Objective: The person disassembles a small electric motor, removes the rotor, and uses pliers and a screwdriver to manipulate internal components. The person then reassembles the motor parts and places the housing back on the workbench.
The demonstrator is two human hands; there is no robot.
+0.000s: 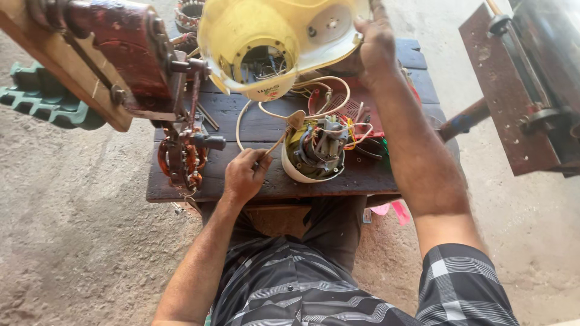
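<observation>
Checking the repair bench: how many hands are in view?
2: the left hand grips a thin tool beside the motor; the right hand holds the yellow housing above the table.

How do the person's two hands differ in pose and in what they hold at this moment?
The right hand is raised, gripping the edge of the pale yellow housing held tilted above the dark wooden table. The left hand is low at the table, fingers closed on a thin stick-like tool pointed toward the exposed motor. Both are bare.
</observation>
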